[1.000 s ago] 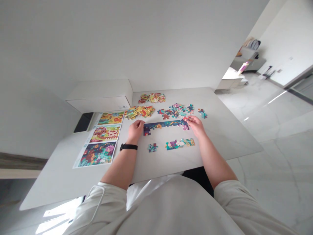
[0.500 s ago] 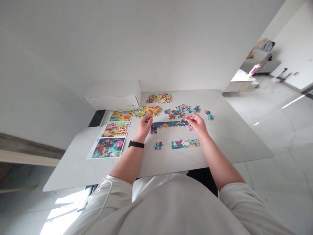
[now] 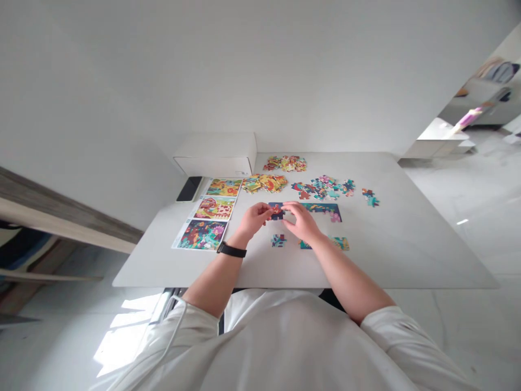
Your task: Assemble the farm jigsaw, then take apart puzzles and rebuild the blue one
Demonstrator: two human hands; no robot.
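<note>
A dark blue strip of joined puzzle pieces (image 3: 319, 207) lies in the middle of the table. At its left end my left hand (image 3: 255, 219) is closed, its fingertips pinching a red puzzle piece (image 3: 277, 210). Across from it my right hand (image 3: 302, 221) has thumb and fingers spread, their tips touching or very near the strip just right of the red piece. Closer to me lies a joined row of puzzle pieces (image 3: 342, 243), partly hidden by my right wrist. Left of that row is a small teal puzzle section (image 3: 279, 240).
Loose teal and purple pieces (image 3: 323, 187), a yellow pile (image 3: 264, 183) and another pile (image 3: 285, 163) lie farther back. A few pieces (image 3: 369, 197) sit to the right. At left are a picture sheet (image 3: 202, 234), a phone (image 3: 189, 189) and a white box (image 3: 215, 164).
My right hand has moved left with the red puzzle piece to the strip's left end. My left hand has come in to pinch the piece, and the right fingers have spread. The view has shifted.
</note>
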